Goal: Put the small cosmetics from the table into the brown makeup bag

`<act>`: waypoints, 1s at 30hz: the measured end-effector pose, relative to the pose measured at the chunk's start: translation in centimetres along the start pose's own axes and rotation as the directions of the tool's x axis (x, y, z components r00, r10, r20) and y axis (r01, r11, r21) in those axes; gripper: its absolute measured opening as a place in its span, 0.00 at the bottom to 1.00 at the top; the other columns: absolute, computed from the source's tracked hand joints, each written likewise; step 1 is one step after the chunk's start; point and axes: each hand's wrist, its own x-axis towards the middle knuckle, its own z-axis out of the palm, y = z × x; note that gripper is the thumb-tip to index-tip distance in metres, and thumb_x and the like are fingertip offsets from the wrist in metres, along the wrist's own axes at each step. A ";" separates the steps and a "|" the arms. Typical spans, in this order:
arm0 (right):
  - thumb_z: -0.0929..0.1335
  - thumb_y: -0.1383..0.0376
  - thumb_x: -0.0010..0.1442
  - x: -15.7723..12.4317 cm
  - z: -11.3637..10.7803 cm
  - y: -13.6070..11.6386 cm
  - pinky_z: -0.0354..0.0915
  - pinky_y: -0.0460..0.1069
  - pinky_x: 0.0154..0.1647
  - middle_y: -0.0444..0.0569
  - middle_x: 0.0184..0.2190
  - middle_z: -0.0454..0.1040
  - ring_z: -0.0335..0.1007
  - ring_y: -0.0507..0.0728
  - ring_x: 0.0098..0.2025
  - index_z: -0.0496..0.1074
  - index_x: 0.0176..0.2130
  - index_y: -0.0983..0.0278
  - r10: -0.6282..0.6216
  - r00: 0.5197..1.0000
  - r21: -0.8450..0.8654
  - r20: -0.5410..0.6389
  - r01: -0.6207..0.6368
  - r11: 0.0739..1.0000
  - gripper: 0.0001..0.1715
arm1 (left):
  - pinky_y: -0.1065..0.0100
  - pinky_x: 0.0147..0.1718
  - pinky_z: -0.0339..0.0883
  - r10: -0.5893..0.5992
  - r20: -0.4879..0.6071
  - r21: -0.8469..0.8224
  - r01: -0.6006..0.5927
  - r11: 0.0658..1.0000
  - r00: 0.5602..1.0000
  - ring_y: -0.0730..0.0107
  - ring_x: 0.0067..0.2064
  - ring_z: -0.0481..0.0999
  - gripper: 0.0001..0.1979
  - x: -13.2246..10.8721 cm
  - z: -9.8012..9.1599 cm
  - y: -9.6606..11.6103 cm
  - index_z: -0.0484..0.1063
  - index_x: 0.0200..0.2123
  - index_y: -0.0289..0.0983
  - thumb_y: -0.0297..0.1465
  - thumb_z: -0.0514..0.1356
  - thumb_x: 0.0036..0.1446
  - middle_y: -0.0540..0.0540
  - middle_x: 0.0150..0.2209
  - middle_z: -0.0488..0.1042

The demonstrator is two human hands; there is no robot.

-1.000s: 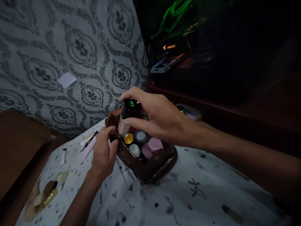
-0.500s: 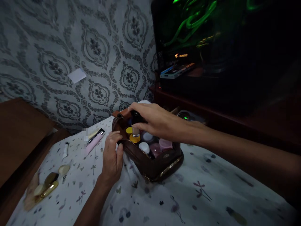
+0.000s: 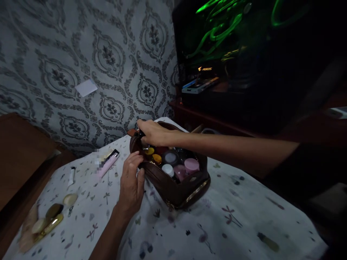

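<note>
A brown leather bag [image 3: 165,187] lies unzipped on the patterned cloth, with several jars inside. Among them are a white lid [image 3: 167,170], a pink lid [image 3: 191,165] and yellow lids [image 3: 157,159]. My left hand [image 3: 132,180] has its fingers closed on the bag's left rim. Over the far left corner of the bag, my right hand [image 3: 153,133] is closed round a small bottle with a black cap; the clear lower part shows dimly beneath the fingers, inside the bag.
At the left of the patterned cloth [image 3: 108,231] lie a pink tube [image 3: 107,166], a small white tube [image 3: 72,176] and several stones beside a gold item [image 3: 49,227]. A dark glass case [image 3: 206,39] with green lights stands behind on a red surface.
My right hand has moved left and lowered the small bottle into the bag's far left corner. My left hand stays on the rim. The view has shifted slightly.
</note>
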 end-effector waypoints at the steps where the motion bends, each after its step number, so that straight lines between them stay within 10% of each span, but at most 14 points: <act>1: 0.69 0.72 0.59 0.2 0.2 -0.2 0.65 0.46 0.38 0.57 0.50 0.76 0.74 0.60 0.49 0.66 0.55 0.69 0.016 1.000 0.002 0.008 -0.016 1.000 0.24 | 0.53 0.61 0.63 -0.002 0.000 -0.004 0.002 1.000 1.000 0.59 0.63 0.66 0.12 0.0 0.0 0.0 0.64 0.54 0.39 0.30 0.48 0.71 0.39 0.55 0.70; 30: 0.71 0.70 0.55 4.8 4.2 0.4 0.70 0.46 0.47 0.58 0.45 0.81 0.76 0.62 0.52 0.79 0.46 0.66 0.088 0.993 0.045 0.077 -0.091 0.995 0.17 | 0.48 0.64 0.59 0.031 0.006 0.085 -0.031 0.996 1.000 0.57 0.68 0.60 0.17 0.7 0.1 0.7 0.61 0.60 0.40 0.29 0.49 0.70 0.37 0.62 0.64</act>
